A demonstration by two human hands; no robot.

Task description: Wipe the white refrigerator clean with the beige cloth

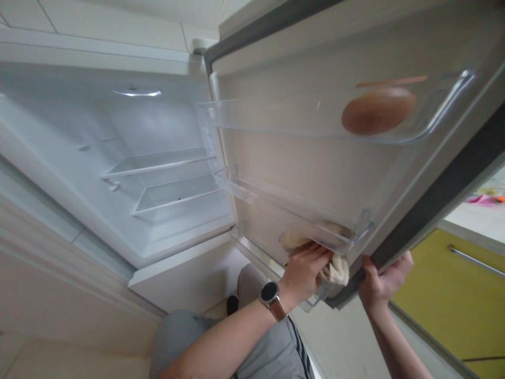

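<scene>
My left hand (305,268), with a watch on its wrist, is closed on a beige cloth (337,269) and presses it against a clear lower shelf (300,221) of the open fridge door. My right hand (381,279) grips the outer edge of the fridge door (445,189), fingers wrapped round it. A brown egg (377,110) lies in the clear top door shelf (276,118).
The fridge compartment (118,158) stands open on the left with two glass shelves (173,192) inside. A yellow cabinet with a metal handle (453,289) is at the right, a counter with small colourful things above it. My knees in grey trousers are below.
</scene>
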